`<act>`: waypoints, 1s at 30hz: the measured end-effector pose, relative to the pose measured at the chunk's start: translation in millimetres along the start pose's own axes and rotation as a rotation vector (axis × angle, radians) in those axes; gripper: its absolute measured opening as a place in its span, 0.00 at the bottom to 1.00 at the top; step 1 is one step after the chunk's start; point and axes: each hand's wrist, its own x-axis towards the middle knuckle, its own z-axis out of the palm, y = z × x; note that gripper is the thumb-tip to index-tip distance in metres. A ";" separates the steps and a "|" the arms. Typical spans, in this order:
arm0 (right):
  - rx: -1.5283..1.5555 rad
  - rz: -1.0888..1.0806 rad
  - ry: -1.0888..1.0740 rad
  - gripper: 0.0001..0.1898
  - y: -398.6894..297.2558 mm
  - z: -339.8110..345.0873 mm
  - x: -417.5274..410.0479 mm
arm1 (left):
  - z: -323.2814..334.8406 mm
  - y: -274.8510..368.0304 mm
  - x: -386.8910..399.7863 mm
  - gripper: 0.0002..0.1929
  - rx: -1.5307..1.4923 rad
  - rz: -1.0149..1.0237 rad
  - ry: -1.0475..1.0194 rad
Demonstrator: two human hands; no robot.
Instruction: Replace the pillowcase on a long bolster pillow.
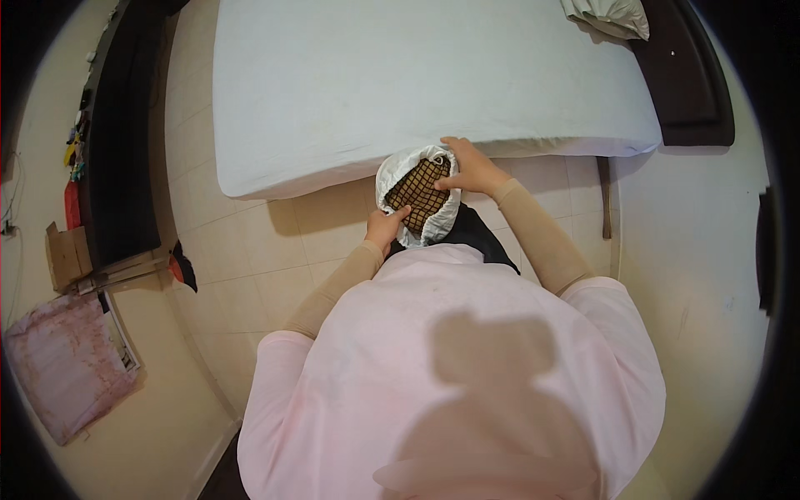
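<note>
In front of my body, beside the near edge of the bed, is a white cloth cover [389,172] with a gathered rim. Through its opening shows brown-and-black checked fabric [417,190]; most of what lies inside is hidden by the cover. My left hand [385,226] grips the lower left of the rim, its thumb over the checked fabric. At the upper right, my right hand [474,165] holds the other side of the rim, thumb inside the opening and fingers spread around the outside.
The bed's mattress [406,75] wears a white sheet. At its right end are a dark headboard [684,87] and a pale pillow [609,17]. A dark cabinet [125,144] lines the left wall, near a cardboard box [67,256] and a red-and-black object [181,267].
</note>
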 end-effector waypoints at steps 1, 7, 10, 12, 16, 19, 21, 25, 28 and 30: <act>-0.085 0.025 -0.076 0.41 6.2 5.2 1.7 | 0.2 -1.9 1.9 0.20 0.007 0.001 -0.004; -0.027 -0.040 0.204 0.13 15.3 14.4 15.2 | -2.6 8.9 -7.5 0.20 0.052 -0.035 -0.074; 0.089 0.003 0.283 0.09 1.4 -3.0 11.5 | -12.6 10.3 -15.7 0.19 0.094 -0.003 -0.015; 0.138 -0.029 0.289 0.10 -16.3 -21.4 4.4 | -25.9 9.7 -13.9 0.16 0.065 0.185 0.110; 0.282 -0.109 0.061 0.14 -26.2 -58.4 8.3 | -51.0 41.2 -24.8 0.15 0.373 0.287 0.168; 0.496 -0.054 0.056 0.16 -70.1 -76.2 -6.8 | -52.4 68.7 -50.3 0.17 0.886 0.442 0.268; 0.528 -0.125 0.089 0.16 -85.7 -85.2 -11.2 | -51.8 83.7 -60.6 0.18 0.915 0.276 -0.010; 0.564 -0.272 0.064 0.15 -123.0 -85.3 -22.0 | -25.5 96.3 -60.9 0.27 0.954 0.897 0.207; 0.546 -0.294 -0.111 0.13 -133.9 -74.4 -24.8 | 19.7 95.1 -43.7 0.27 0.762 1.126 0.118; 0.599 -0.325 -0.074 0.13 -139.1 -74.7 -24.2 | 38.3 92.7 -26.9 0.24 0.636 1.091 0.005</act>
